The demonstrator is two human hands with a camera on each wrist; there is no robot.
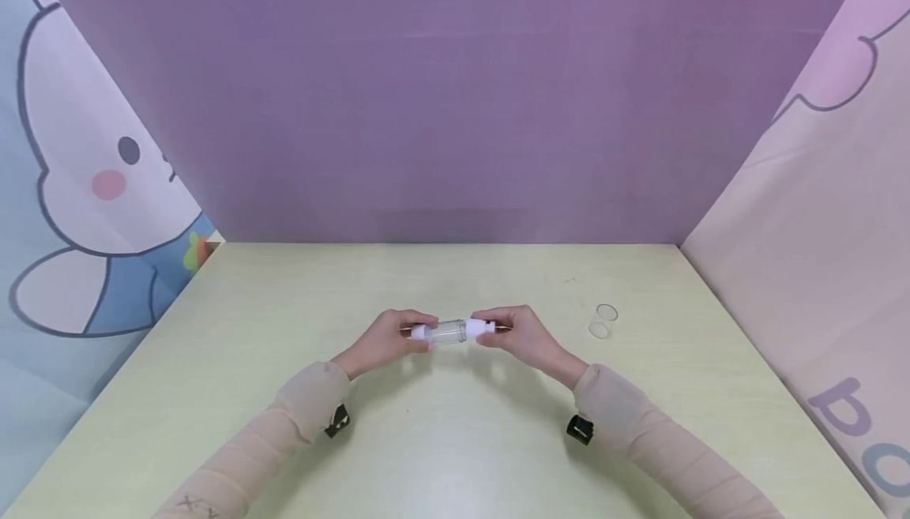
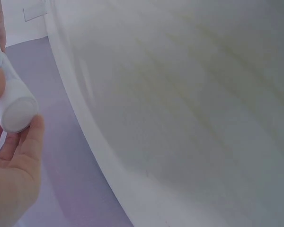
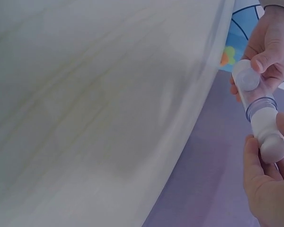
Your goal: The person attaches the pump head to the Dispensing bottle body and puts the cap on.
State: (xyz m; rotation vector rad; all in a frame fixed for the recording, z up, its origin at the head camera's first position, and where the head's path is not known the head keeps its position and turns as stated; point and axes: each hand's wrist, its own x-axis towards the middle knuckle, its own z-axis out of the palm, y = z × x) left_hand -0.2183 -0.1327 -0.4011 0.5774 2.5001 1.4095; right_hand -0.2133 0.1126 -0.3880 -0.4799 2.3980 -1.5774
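Both hands hold a small clear pump bottle [image 1: 448,333] lying sideways above the middle of the table. My left hand [image 1: 387,337] grips its white base end, with the thumb and fingers on opposite sides. At the other end, my right hand [image 1: 526,336] pinches the white pump head [image 3: 265,125], which lines up with the clear body. The left wrist view shows the round white bottom [image 2: 20,114] between thumb and fingers. A clear ring shows where body and pump head meet. To the right on the table lies a transparent cap [image 1: 603,322], apart from both hands.
The pale green tabletop [image 1: 284,290] runs back to a purple panel [image 1: 455,108]. Printed cloth walls [image 1: 817,250] stand along the left and right sides. Black wrist straps [image 1: 580,429] show under the sleeves.
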